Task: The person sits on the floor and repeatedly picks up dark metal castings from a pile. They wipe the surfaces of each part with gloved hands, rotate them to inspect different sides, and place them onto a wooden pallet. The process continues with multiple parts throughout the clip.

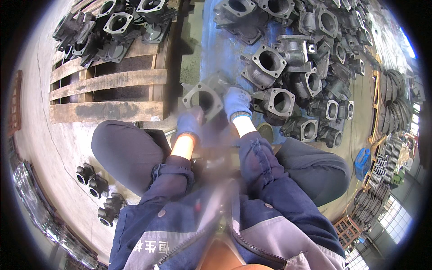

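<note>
the left hand (189,123) is clamping the near edge of the casting (198,90); the right hand (237,102) is resting at its right side, too blurred to tell its grip. the casting is lying between both, probably for balancing its weight.

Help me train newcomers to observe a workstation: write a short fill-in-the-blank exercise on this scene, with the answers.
1. The left hand and right hand wear gloves coloured ____.
2. The flanged metal casting between the hands has a large central opening that is ____ in shape.
3. The slatted pallet is made of ____.
4. The blue container is on the person's ____ side.

Missing words: blue; round; wood; right.
</note>
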Tool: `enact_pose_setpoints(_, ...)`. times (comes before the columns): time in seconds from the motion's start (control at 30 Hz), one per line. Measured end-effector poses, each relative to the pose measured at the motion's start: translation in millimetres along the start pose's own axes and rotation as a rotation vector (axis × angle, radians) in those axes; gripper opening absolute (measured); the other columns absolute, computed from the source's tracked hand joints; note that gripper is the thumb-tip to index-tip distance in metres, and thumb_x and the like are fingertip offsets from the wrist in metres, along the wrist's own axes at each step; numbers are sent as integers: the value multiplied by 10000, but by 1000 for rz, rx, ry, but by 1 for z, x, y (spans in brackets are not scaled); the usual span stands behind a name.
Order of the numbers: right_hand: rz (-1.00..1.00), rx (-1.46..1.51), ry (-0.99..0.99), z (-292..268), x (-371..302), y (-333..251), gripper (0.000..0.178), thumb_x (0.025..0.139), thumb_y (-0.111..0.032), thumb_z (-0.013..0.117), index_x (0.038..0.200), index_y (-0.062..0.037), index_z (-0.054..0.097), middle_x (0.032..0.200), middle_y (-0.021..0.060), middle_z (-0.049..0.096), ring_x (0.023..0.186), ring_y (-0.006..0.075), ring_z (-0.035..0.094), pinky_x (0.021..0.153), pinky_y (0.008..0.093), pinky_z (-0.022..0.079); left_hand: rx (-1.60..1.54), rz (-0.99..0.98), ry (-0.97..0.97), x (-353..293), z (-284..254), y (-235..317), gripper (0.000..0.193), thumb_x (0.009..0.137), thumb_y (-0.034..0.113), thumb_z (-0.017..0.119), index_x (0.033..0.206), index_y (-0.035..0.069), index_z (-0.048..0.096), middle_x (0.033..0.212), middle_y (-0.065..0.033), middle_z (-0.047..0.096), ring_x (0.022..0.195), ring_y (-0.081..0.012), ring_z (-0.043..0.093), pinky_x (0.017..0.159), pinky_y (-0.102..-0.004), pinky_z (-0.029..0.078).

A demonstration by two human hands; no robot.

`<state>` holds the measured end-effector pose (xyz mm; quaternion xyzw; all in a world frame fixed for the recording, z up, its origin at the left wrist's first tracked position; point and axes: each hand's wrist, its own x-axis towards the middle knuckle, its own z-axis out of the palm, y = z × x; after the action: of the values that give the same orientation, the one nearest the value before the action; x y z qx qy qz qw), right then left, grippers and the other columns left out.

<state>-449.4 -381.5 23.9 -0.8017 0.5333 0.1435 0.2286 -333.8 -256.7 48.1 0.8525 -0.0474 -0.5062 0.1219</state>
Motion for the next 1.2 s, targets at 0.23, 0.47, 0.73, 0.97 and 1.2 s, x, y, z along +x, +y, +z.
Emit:
enact_pose_setpoints(0.23,-10,-115,3,4,-1,-4,298,888,-216,591,1164,-165,692,1013,165,718,910,339,708,790,463,547,-294,-38,-47,4,-1,2,400,865,150,465,1243,36,527,1208,-211,629,1116,-335,621,919,-394,482)
enact_pose_setpoints(0.47,102,-62,2,-15,-2,-19,240,929,-154,540,986,-43,746,1023,212,713,980,359,702,849,446,561,-292,-52,-53,-2,-5,5,505,865,147,472,1343,-18,482,1260,-246,603,1133,-341,612,923,-398,486)
enact_pose_setpoints(0.73,222,71,8,4,8,-10,245,929,-153,539,992,-31,742,1012,188,726,980,355,704,860,471,553,-20,65,-74,-9,-9,2,492,867,205,466,1255,-84,552,1230,-278,619,1124,-347,622,927,-408,480)
enact_pose_setpoints(0.97,94,-102,1,3,3,-4,258,909,-199,567,1084,-88,721,1017,192,713,952,362,694,823,455,541,304,282,-87,-17,-16,4,455,870,225,472,1178,-85,599,1162,-276,651,1090,-346,641,910,-405,487)
enact_pose_setpoints(1.2,81,357,177,54,0,37,439,879,-153,554,1308,-236,592,1101,186,674,1007,393,645,892,459,517,-91,117,49,-13,-4,6,369,892,258,463,922,4,730,969,-190,727,955,-298,696,857,-398,498)
